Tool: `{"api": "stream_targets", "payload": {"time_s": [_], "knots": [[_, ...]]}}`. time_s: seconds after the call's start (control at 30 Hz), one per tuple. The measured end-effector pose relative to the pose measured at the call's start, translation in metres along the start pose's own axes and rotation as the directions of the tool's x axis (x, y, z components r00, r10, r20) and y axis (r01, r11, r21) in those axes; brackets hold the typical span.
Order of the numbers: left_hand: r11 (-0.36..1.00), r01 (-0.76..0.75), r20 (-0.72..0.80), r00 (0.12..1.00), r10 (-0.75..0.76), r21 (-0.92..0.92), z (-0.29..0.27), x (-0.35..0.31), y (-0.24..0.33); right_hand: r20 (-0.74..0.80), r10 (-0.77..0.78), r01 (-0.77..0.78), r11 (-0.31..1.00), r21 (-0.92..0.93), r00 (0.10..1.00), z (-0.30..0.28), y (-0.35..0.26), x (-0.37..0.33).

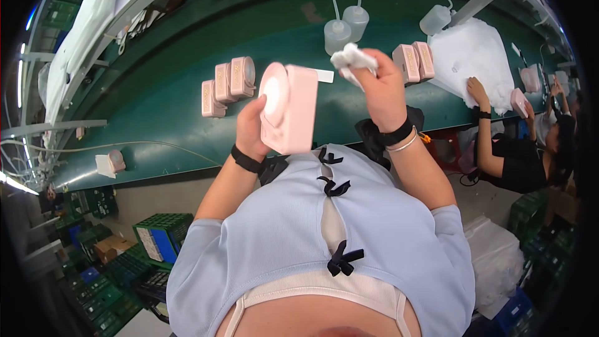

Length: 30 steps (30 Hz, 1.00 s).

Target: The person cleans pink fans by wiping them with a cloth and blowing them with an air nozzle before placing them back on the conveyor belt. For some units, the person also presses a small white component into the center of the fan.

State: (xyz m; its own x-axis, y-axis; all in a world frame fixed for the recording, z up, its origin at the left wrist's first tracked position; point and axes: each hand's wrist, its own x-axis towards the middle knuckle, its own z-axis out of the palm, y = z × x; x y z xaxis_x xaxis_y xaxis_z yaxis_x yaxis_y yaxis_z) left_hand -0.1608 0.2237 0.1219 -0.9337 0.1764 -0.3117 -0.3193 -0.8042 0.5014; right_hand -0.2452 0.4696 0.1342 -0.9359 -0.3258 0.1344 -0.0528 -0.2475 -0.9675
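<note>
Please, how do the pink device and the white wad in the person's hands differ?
The pink device is in the left hand, while the white wad is in the right hand. The pink device looks rigid and boxy; the white wad looks soft and crumpled. The pink device appears larger than the white wad. Both are held above the green table.

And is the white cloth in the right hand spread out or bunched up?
Bunched up: the white cloth, gripped by the right hand, shows crumpled, uneven folds.
</note>
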Motion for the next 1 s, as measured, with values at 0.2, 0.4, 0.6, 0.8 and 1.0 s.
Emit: {"api": "stream_targets", "payload": {"time_s": [0.2,0.4,0.6,0.8,1.0], "knots": [[0.954,0.148,0.267,0.961,-0.077,-0.259,-0.008,0.011,0.004,0.218,-0.355,0.394,0.902,-0.173,0.909,0.037,-0.018,0.022],[0.968,0.016,0.129,0.992,0.017,-0.252,0.01,0.004,-0.003,0.43,-0.543,0.692,0.591,-0.414,0.721,0.075,-0.036,0.002],[0.862,0.233,0.2,0.967,-0.157,-0.451,0.006,0.016,-0.002,0.618,-0.633,0.876,0.426,-0.226,0.467,0.088,-0.025,-0.004],[0.148,0.603,0.602,0.796,-0.052,-0.784,0.008,0.028,0.012,0.648,-0.567,0.828,0.53,-0.185,0.508,0.062,-0.018,-0.016],[0.315,0.426,0.44,0.897,-0.026,-0.848,0.006,0.024,0.031,-0.166,0.11,-0.162,0.926,-0.34,0.98,-0.05,0.042,-0.085]]}}
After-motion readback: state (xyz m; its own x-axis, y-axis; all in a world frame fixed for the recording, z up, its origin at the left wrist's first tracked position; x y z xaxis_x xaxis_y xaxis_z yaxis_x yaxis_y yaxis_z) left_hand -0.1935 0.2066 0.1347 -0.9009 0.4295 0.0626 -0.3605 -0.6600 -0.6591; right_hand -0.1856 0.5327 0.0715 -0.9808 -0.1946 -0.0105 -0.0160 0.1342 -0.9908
